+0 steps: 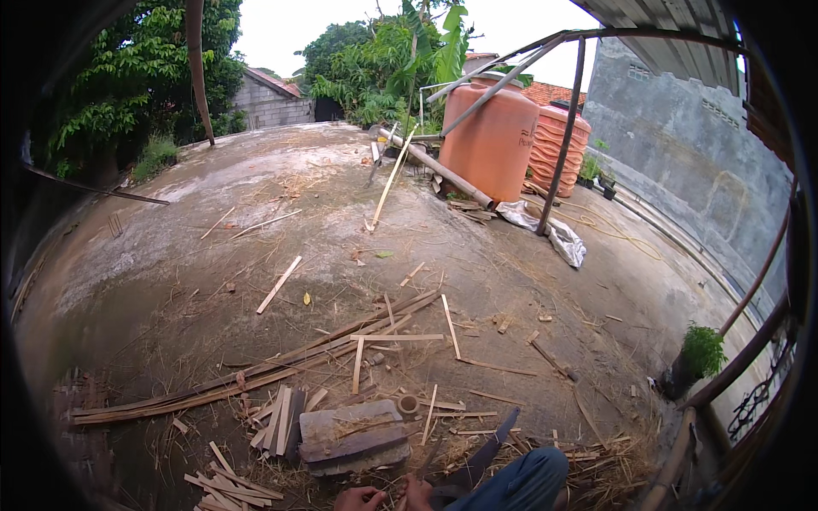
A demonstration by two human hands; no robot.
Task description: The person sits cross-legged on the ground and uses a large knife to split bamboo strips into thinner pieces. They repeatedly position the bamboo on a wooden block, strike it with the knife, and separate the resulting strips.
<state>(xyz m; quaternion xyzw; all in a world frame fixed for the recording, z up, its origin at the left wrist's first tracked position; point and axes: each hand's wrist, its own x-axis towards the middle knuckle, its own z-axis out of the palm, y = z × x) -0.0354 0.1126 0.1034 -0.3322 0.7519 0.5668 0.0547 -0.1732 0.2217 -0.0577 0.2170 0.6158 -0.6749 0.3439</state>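
Concrete floor (213, 281) runs wide and mostly bare to the left, ending at a grassy edge under the trees. Low on that side a long bundle of bamboo slats (256, 370) lies slantwise, with short offcuts (226, 485) scattered below it. Beside them sits a flat wooden block (354, 436), a small bamboo ring (408, 403) just to its right. At the bottom edge the left hand (360, 498) is curled, and whether it grips anything cannot be told. Close beside it the right hand (417, 494) is closed on a dark blade (477, 464) that slants up to the right over a blue-clad knee (520, 481). Farther right, loose sticks thin out to open floor. Two orange tanks (503, 140) stand at the far edge by a grey wall (682, 145), and a rusty railing (750, 341) with a potted plant (694, 358) closes the right side.
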